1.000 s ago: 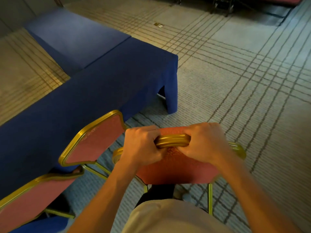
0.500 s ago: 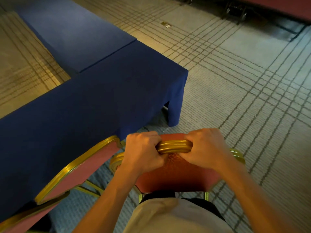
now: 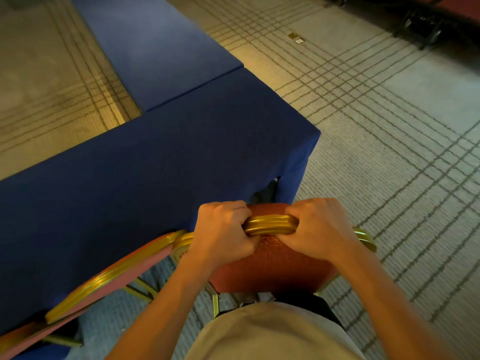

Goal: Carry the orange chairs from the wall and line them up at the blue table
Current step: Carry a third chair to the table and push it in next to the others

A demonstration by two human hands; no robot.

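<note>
Patterned carpet (image 3: 389, 157) underfoot, blue desk (image 3: 155, 178) ahead: left hand (image 3: 220, 229) and right hand (image 3: 318, 227) clamp the top rail of the orange chair (image 3: 267, 271), likely steering it square beside its neighbour (image 3: 117, 283) at the desk's corner.

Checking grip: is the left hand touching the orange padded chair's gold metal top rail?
Touching. Head view: the left hand curls round the gold metal top rail.
</note>
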